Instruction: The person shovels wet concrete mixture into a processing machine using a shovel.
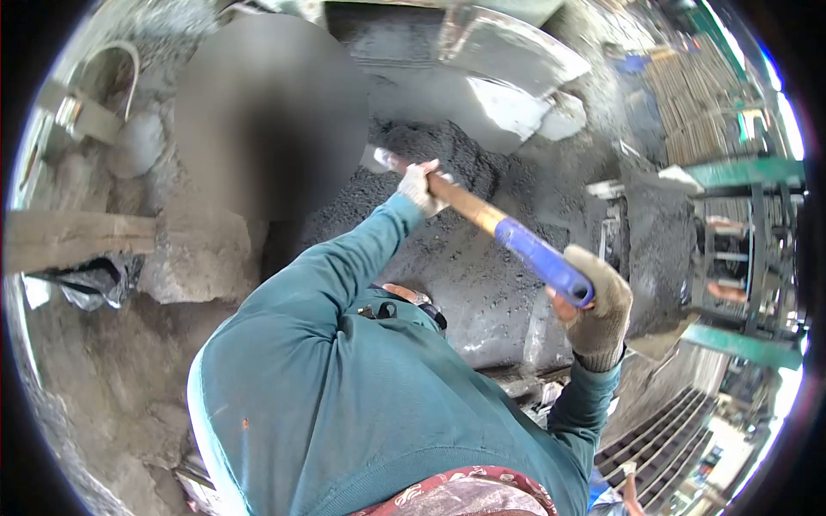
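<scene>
A shovel with a wooden shaft and a blue plastic grip slants across the middle of the view. Its far end runs to the edge of a blurred patch, so the blade is hidden. My left hand, in a pale glove, is wrapped round the lower shaft. Around the blue end grip, my right hand is closed, in a knit glove with bare fingertips. Beneath the shaft lies a heap of dark, damp, grainy material, spread over the grey floor.
Pale slabs lie beyond the heap. A wooden beam and a rough block stand at left. To the right are a green-framed rack and rows of dark blocks. Another person's arm shows at lower right.
</scene>
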A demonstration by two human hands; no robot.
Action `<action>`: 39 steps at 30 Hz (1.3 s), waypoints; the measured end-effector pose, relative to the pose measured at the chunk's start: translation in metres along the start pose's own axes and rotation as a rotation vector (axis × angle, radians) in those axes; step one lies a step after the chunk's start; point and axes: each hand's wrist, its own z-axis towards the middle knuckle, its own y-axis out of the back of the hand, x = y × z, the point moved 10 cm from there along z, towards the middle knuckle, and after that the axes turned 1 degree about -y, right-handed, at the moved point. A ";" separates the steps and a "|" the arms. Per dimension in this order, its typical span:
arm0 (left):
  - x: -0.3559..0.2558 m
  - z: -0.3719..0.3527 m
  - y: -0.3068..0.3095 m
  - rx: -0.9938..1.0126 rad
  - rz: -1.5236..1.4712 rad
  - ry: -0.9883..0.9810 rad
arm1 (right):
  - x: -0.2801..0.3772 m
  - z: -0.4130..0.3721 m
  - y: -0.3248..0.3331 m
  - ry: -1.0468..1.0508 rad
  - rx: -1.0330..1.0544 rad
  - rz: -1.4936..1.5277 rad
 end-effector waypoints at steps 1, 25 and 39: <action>-0.013 -0.019 -0.020 0.042 0.001 -0.047 | 0.019 0.026 -0.001 0.003 -0.013 0.029; -0.098 0.130 0.127 -0.114 0.895 -0.320 | -0.012 0.026 -0.369 0.082 0.465 0.348; 0.036 -0.048 0.045 0.377 0.326 -0.044 | -0.046 0.019 -0.205 -0.303 0.063 1.184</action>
